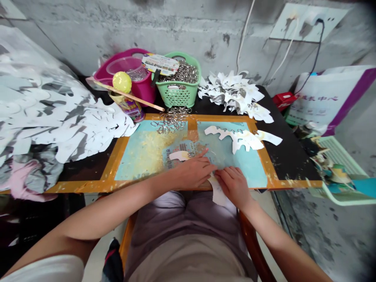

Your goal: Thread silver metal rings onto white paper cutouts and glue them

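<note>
My left hand (pixel 196 170) lies over the blue mat at the table's front edge. Its index finger points away to the upper right, while the other fingers bend in at the top of a white cut-out piece (pixel 219 193). My right hand (pixel 235 185) pinches that same piece, which hangs over the edge towards my lap. The fingertips meet closely, and the left thumb is hidden. Just beyond my left hand lies a small white cut-out with yellowish glue (pixel 178 155), a metal ring (pixel 191 154) at its right end.
Metal rings (pixel 173 119) lie before a green basket (pixel 178 94) full of more. A pink basket (pixel 147 88) and a can with a stick (pixel 129 103) stand beside it. White cut-outs are heaped left (pixel 82 129) and back right (pixel 232 92); a row (pixel 246 140) lies right.
</note>
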Tool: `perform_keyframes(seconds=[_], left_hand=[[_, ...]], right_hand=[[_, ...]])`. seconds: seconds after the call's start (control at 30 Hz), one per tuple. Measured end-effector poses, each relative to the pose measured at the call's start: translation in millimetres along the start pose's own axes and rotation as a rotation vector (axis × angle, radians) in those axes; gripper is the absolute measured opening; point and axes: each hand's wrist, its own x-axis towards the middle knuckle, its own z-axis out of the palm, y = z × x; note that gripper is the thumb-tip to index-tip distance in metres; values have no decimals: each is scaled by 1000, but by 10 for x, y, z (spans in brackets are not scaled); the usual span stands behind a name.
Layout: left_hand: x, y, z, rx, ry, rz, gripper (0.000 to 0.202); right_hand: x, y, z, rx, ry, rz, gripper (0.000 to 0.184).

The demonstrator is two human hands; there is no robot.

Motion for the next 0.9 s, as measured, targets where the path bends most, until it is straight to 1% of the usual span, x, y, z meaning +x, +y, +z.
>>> perform_keyframes(seconds=[0.03, 0.17, 0.23, 0.3, 0.4, 0.47, 0.53, 0.63, 0.77, 0.83, 0.9], left_hand=[[18, 0, 2, 33, -8, 21, 12], [53, -12, 36, 113, 2, 109, 16], [51, -13, 61, 114, 1, 80, 15], [48, -7, 86, 83, 5, 14, 16], [45, -1, 104, -12, 29, -71, 19], [37, -3, 98, -71, 33, -97, 20], [18, -11, 89, -86, 27, -98, 20], [-29, -18, 90, -2, 14, -40, 18], [-98, 26, 98, 151, 27, 94, 19], [-130, 71, 88, 185, 22, 103, 18], [-163, 116, 68, 181, 15, 70, 16]], right_hand=[[-1, 14, -4, 41, -4, 7, 22], [-15, 63, -37, 189, -8, 12, 15], [-20, 74, -47, 202, -6, 11, 15], [-18, 77, -47, 182, -17, 7, 14], [-3, 65, -36, 98, -38, -27, 22], [8, 46, -25, 31, -29, -31, 24], [17, 26, -13, -15, -5, -15, 24], [13, 12, 4, -45, 22, -12, 23], [-30, 11, -9, -75, 7, -73, 23], [-60, 7, -45, -69, -16, -111, 21], [-85, 3, -95, -45, -50, -121, 20]])
